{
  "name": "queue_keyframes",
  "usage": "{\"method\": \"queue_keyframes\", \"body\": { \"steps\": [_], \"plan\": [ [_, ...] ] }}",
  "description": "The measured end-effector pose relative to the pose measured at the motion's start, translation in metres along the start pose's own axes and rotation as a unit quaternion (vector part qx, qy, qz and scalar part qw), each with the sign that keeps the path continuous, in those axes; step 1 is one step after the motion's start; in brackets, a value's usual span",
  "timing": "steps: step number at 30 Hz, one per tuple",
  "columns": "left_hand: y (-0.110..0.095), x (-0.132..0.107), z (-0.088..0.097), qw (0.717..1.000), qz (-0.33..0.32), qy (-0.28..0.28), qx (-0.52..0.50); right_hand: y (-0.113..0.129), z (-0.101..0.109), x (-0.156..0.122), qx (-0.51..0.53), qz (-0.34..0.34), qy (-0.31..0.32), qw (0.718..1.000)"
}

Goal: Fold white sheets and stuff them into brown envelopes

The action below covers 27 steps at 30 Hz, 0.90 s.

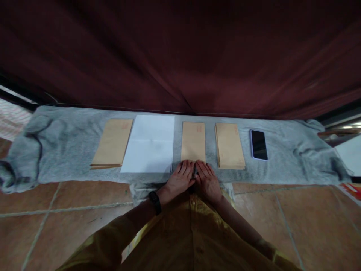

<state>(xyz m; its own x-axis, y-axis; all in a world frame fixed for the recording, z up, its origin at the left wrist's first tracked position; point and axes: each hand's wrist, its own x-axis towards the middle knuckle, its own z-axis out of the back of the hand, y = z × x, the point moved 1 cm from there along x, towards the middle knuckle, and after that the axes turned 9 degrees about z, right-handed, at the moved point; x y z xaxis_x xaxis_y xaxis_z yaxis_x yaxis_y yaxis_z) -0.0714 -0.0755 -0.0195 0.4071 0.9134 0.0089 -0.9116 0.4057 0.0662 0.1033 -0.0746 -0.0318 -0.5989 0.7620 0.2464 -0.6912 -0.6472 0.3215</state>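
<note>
A brown paper envelope (193, 139) lies on the grey cloth in front of me, with small red print near its top right corner. My left hand (181, 175) rests palm down at its near edge, fingers stretched out and covering that edge. Beside it, my right hand (208, 180) lies flat in the same way, its fingertips at the envelope's near right corner. Neither hand holds anything that I can see. White paper sheets (149, 145) lie to the left of the envelope. Further left is a stack of brown envelopes (113, 143); another envelope stack (229, 146) sits to the right.
A phone (258, 145) with a dark screen and a pale purple case lies right of the envelopes. Grey cloth (67, 146) covers the long narrow surface. Behind it hangs a dark red curtain (180, 56). Below is a tiled floor (93, 222).
</note>
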Motion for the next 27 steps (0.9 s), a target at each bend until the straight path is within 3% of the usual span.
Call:
{"method": "queue_keyframes", "body": {
  "steps": [14,27],
  "plan": [
    [0.005,-0.007,-0.01,0.999,0.031,-0.023,-0.033,-0.008,0.004,-0.011,-0.026,-0.032,-0.019,0.999],
    [0.009,-0.015,-0.004,0.995,0.073,-0.036,-0.057,-0.011,0.003,-0.016,-0.034,-0.055,-0.033,0.997]
  ]
}}
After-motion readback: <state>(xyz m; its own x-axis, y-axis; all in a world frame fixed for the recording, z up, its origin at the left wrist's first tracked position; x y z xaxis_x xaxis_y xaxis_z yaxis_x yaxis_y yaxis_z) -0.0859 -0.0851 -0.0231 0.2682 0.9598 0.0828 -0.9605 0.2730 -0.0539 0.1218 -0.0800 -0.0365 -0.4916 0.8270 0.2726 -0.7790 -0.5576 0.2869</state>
